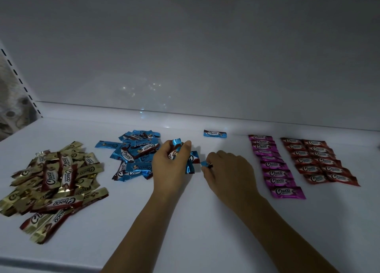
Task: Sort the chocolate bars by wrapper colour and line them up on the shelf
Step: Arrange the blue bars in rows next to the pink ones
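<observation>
On the white shelf [185,221] lie chocolate bars in four colours. A loose gold pile [53,182] is at the left and a loose blue pile [133,153] at centre-left. One blue bar [215,133] lies alone near the back. A purple column [273,165] and two red columns [318,161] are lined up at the right. My left hand [170,165] grips a few blue bars [176,147] at the pile's right edge. Beside it, my right hand [228,170] pinches the end of a blue bar [205,164].
The white back wall [205,67] rises behind the shelf. A slotted upright rail [20,77] stands at the far left. The shelf's front edge [51,262] runs along the bottom left.
</observation>
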